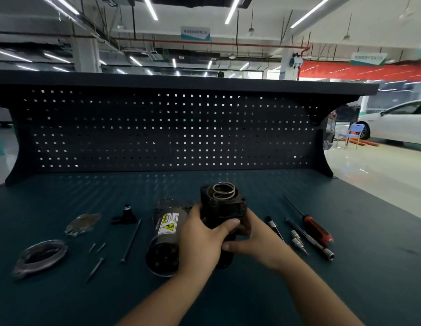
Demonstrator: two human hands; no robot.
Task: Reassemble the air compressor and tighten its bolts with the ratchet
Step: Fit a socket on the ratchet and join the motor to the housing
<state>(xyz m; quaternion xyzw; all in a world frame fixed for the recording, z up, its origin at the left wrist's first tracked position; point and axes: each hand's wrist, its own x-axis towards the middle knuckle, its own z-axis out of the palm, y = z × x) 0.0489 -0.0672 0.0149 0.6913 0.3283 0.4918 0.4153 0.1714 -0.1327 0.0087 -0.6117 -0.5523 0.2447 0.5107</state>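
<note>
Above the tabletop's front middle, cylinder housing (222, 205) is gripped by left hand (202, 234) and right hand (258, 242); motor can (166, 238) and long bolts (132, 240) are laid loose, tightening judged outstanding.

Blurry bagged parts (41, 255) (far left)

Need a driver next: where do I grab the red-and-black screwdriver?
Grip the red-and-black screwdriver by its thick handle, from above on the right: the handle is the near end, the thin shaft points away, and a steel extension bar lies close on its left.
</note>
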